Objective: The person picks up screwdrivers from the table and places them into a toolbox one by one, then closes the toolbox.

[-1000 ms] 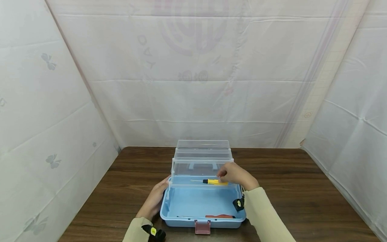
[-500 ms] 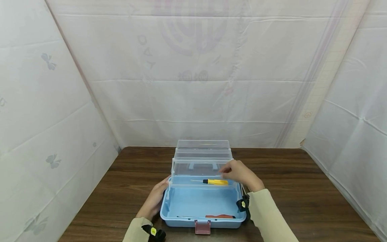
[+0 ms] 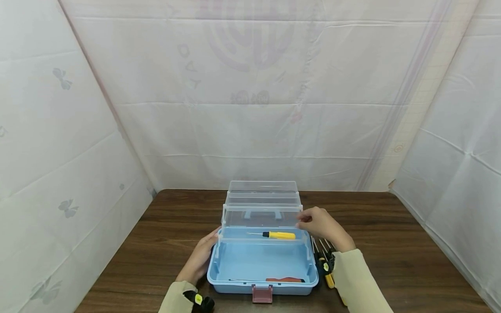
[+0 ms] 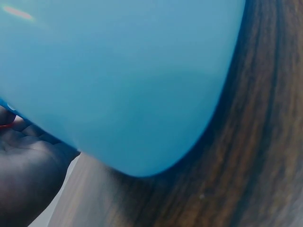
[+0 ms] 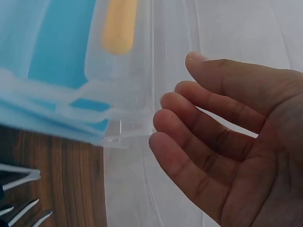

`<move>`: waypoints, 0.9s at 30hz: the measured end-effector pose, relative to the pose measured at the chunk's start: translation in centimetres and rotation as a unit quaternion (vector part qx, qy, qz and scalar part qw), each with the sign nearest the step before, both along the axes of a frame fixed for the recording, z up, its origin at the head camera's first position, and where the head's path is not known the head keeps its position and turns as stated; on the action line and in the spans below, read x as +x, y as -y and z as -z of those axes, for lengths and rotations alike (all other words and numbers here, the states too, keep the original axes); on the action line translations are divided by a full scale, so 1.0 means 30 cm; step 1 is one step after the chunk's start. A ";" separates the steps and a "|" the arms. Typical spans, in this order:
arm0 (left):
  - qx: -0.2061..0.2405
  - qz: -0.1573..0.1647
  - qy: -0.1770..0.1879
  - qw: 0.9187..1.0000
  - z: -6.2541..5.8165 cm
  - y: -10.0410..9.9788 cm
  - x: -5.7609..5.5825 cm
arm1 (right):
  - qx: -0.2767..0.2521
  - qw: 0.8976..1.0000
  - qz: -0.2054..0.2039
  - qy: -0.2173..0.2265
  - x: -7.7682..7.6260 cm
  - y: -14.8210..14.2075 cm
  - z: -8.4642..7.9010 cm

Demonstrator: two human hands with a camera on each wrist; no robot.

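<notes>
A blue toolbox (image 3: 258, 288) stands open, its clear lid (image 3: 263, 187) and clear trays raised at the back. My left hand (image 3: 200, 255) grips its left side near the rim; in the left wrist view the box wall hides most of the fingers. A yellow screwdriver (image 3: 281, 235) with a black collar lies in the lower clear tray, shaft leftward. My right hand (image 3: 322, 226) hovers just right of that tray, fingers loosely bent and holding nothing, as the right wrist view confirms. A red-handled screwdriver (image 3: 285, 280) lies along the box's front inner wall.
Several more screwdrivers, one with a yellow handle (image 3: 329, 280), lie on the wooden table (image 3: 391, 256) right of the toolbox, partly under my right sleeve. A pink latch (image 3: 262, 294) hangs at the box's front. White sheets (image 3: 250, 130) enclose the back and sides.
My right hand has let go of the yellow screwdriver, which stays in the tray, and has drawn away to the right, uncovering screwdrivers on the table. My left hand stays put.
</notes>
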State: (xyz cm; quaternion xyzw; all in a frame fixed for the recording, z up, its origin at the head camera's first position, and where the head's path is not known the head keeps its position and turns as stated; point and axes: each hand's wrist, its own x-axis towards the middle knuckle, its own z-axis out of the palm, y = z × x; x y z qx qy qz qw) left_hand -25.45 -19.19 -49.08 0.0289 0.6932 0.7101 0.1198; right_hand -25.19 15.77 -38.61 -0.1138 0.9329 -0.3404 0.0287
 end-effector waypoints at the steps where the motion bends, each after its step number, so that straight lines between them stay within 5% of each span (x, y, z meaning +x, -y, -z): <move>1: 0.000 0.001 0.000 1.000 0.001 0.000 0.000 | 0.000 1.000 0.004 0.001 0.002 -0.004 0.001; 13: 0.000 -0.004 0.004 1.000 -0.002 -0.002 0.004 | -0.040 0.998 0.028 0.039 0.036 -0.086 0.024; 20: -0.002 0.001 0.000 1.000 -0.002 -0.005 0.004 | -0.007 1.000 0.020 0.014 0.054 -0.144 0.047; 27: -0.005 -0.002 0.002 1.000 -0.003 -0.006 0.006 | 0.004 0.998 0.039 0.039 0.073 -0.189 0.081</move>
